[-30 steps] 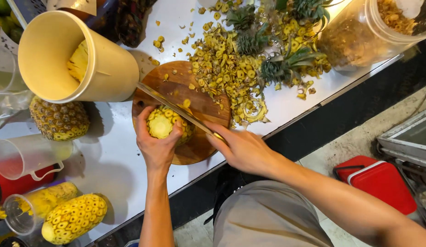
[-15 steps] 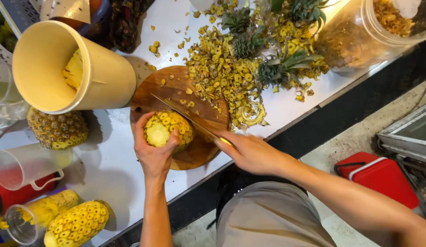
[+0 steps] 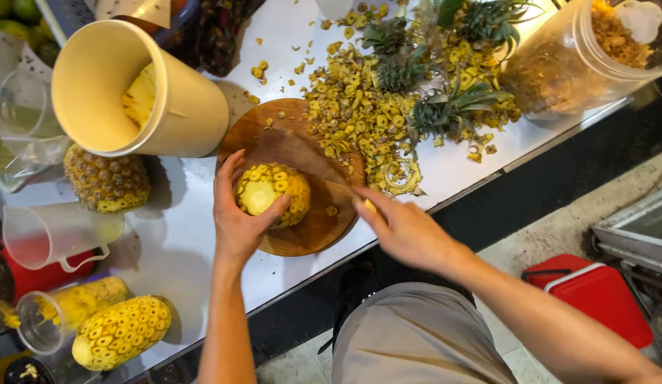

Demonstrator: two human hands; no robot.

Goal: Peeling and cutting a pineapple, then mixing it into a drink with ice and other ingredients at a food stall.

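Your left hand (image 3: 238, 217) was wrapped around the partly peeled pineapple (image 3: 272, 193), thumb and fingers curled on either side of it, steadying it on its side on the round wooden cutting board (image 3: 302, 235). The cut face of the fruit pointed toward you. Your right hand (image 3: 405, 227) was closed around the handle of a knife (image 3: 313, 160), whose blurred blade reached back across the board just above the pineapple. Whether the blade touched the fruit could not be told.

Beyond the board, a heap of yellow peel scraps (image 3: 356, 121) lay spread over the white counter (image 3: 181, 242), with several cut-off pineapple crowns (image 3: 445, 107) among them. To the left of the board stood a tall cream tub (image 3: 181, 107) with pineapple pieces inside, and an unpeeled pineapple (image 3: 107, 178) lay just beside it. Nearer the counter's front corner lay a fully peeled pineapple (image 3: 121, 331) next to a clear jug (image 3: 50, 231). A red box (image 3: 601, 299) sat on the floor to your right.
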